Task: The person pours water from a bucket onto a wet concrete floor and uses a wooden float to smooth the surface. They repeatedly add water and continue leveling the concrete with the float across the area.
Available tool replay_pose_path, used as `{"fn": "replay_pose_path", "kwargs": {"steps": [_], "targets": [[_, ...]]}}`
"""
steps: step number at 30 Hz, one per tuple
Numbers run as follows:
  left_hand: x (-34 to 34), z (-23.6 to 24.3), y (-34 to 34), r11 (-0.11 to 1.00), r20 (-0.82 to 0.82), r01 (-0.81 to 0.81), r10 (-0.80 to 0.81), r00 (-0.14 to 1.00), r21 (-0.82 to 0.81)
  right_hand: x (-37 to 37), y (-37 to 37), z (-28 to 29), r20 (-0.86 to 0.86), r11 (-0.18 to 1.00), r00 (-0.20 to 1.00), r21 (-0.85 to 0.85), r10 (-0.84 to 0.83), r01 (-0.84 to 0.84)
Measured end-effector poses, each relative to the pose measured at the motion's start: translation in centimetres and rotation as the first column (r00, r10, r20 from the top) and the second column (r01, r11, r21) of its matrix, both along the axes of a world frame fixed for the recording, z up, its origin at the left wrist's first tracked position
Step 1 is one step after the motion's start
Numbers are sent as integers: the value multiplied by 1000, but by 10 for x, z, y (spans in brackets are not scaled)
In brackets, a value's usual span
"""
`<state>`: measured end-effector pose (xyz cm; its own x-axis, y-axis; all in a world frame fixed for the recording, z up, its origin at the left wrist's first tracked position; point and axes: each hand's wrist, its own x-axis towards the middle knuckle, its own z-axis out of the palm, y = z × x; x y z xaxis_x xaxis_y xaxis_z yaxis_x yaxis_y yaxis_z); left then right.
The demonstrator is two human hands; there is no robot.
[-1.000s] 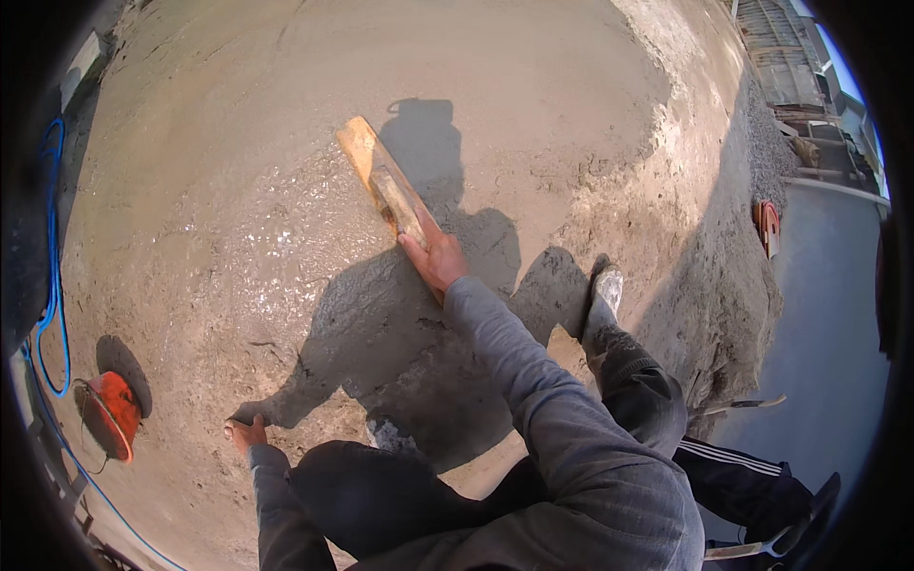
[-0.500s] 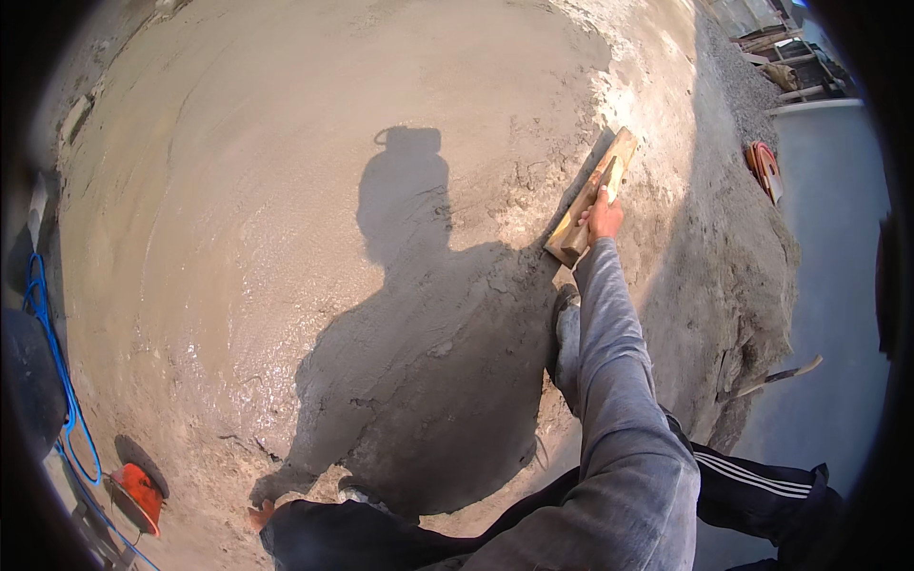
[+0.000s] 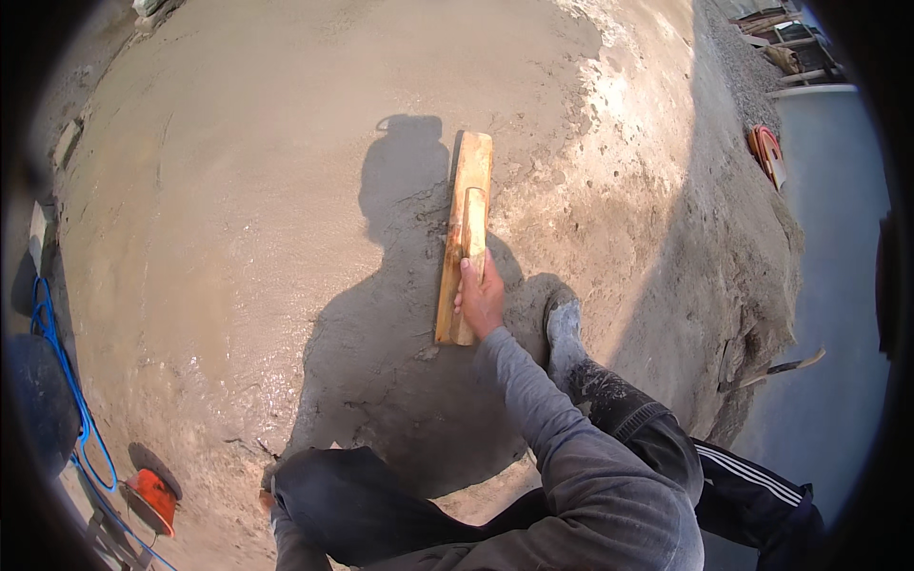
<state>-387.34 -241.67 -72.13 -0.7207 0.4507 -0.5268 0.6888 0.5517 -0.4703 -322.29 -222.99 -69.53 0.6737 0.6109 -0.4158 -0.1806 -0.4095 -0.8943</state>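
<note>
Right hand (image 3: 482, 297): closing round the handle (image 3: 475, 228) of a wooden float (image 3: 466, 176), thumb lying along the near part of the handle. Left hand (image 3: 266, 499): showing only in part at lower left, past the bent knee (image 3: 333, 485); its grip cannot be told. The two hands are standing well apart.

Float: lying over the grey mortar (image 3: 248, 181) near mid-view, its long side running away from the person, its far end leaning slightly right. It is overlapping the right side of the person's shadow (image 3: 400, 176). The mortar is glistening to the left and looking rougher and paler to the right.

Surroundings: a mud-caked boot (image 3: 565, 328) is resting just right of the right hand. An orange bucket (image 3: 155, 501) is sitting at lower left, a blue hose (image 3: 44, 322) looping near it. A red coil (image 3: 764, 150) is lying at far right.
</note>
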Motion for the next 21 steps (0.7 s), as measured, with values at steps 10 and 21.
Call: {"fn": "replay_pose_path", "kwargs": {"steps": [10,21], "targets": [[5,-8,-7,1000,-14,24,-24,1000,0,43,59,-28,7,999,1000,42,10,-11],[-14,4,-17,998,-3,2,-2,1000,66,-138,-51,3,-95,996,992,-16,-85,84]]}}
